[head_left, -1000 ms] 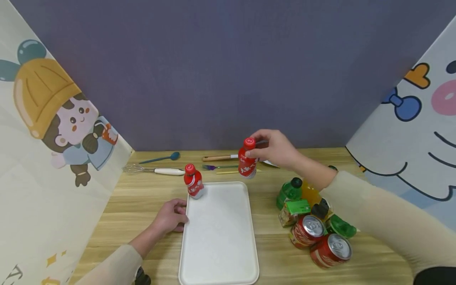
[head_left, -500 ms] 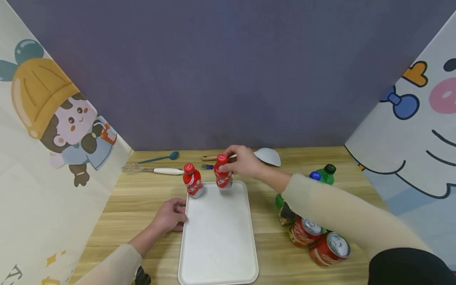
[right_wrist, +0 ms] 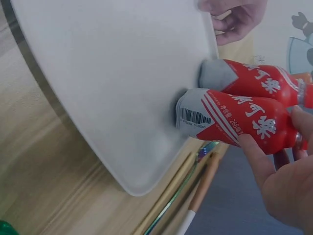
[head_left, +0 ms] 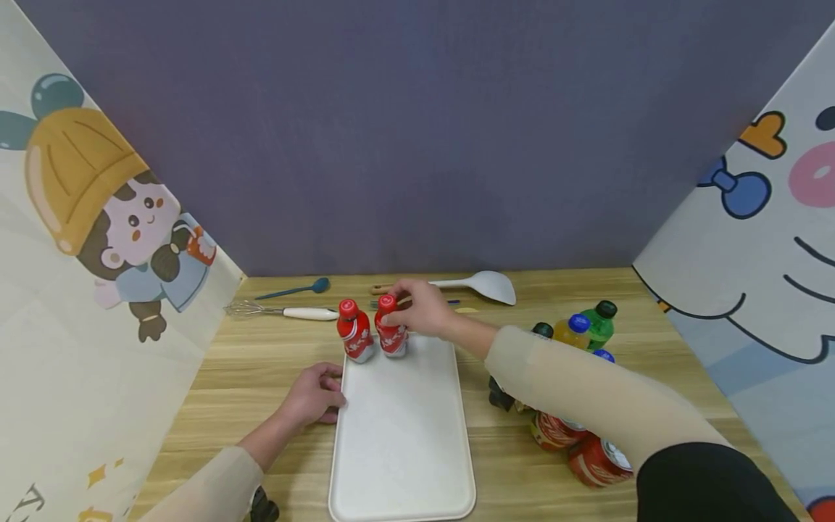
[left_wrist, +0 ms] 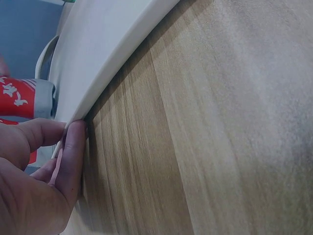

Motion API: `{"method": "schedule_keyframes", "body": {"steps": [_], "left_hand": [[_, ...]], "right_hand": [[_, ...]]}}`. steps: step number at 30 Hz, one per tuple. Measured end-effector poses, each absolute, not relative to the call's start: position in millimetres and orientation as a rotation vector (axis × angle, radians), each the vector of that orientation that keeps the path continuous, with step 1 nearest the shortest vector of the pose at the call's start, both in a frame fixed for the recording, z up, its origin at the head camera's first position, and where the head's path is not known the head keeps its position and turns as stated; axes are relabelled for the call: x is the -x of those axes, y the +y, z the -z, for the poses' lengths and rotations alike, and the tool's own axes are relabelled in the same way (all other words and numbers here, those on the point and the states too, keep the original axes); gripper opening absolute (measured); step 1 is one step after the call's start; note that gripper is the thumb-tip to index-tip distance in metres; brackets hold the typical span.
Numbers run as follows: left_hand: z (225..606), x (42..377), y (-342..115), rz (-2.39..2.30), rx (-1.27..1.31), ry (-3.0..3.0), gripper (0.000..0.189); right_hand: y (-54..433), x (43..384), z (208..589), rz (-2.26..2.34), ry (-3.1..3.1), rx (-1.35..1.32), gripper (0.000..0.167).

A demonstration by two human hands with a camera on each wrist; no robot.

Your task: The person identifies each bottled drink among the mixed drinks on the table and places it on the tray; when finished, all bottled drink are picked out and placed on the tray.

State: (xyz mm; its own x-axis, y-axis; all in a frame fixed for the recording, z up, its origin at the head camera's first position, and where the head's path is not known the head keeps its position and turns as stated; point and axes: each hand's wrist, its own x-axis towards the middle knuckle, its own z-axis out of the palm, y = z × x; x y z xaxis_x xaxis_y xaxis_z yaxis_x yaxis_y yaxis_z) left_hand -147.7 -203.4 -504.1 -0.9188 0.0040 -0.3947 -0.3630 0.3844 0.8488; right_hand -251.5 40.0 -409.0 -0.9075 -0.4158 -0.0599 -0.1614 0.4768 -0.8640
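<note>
My right hand (head_left: 422, 310) grips a small red bottle (head_left: 393, 339) near its neck, at the far end of the white tray (head_left: 404, 435). The bottle stands upright, its base on the tray in the right wrist view. Close at its left, a matching red bottle (head_left: 356, 339) stands in the tray's far left corner. My left hand (head_left: 312, 395) pinches the tray's left rim; in the left wrist view the thumb and fingers (left_wrist: 73, 147) lie on either side of that rim.
Behind the tray lie a whisk (head_left: 306, 313), a blue spoon (head_left: 306, 288) and a white spatula (head_left: 489, 286). To the right, partly hidden by my right sleeve, stand several bottles, such as a green one (head_left: 599, 326), and red cans (head_left: 596, 462).
My right hand has carried its red bottle leftward and down onto the tray, beside the other one. The left hand has stayed at the rim.
</note>
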Motion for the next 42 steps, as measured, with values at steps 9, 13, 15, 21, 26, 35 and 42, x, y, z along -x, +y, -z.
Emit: {"method": "schedule_keyframes", "body": {"steps": [9, 13, 15, 21, 26, 35, 42], "left_hand": [[500.7, 148.2, -203.9, -1.539, 0.313, 2.317, 0.059], [500.3, 147.7, -204.6, -1.536, 0.315, 2.318, 0.059], [500.9, 147.5, -205.0, -1.533, 0.326, 2.319, 0.059], [504.0, 148.1, -205.5, -1.539, 0.339, 2.317, 0.059], [506.7, 149.0, -205.2, -1.556, 0.335, 2.305, 0.060], [504.1, 147.7, -203.1, -1.560, 0.315, 2.312, 0.060], [503.5, 145.9, -202.1, -1.559, 0.320, 2.324, 0.060]], "right_hand": [[35.2, 249.1, 413.2, 1.441, 2.420, 0.470, 0.036], [33.4, 249.5, 414.6, 1.456, 2.400, 0.470, 0.037], [32.7, 249.6, 415.1, 1.464, 2.388, 0.461, 0.037], [32.8, 249.1, 416.9, 1.481, 2.373, 0.431, 0.039], [35.0, 248.9, 419.8, 1.430, 2.457, 0.471, 0.037], [42.4, 253.8, 413.7, 1.320, 2.443, 0.562, 0.043], [53.0, 253.5, 393.4, 1.141, 2.419, 0.658, 0.059]]}}
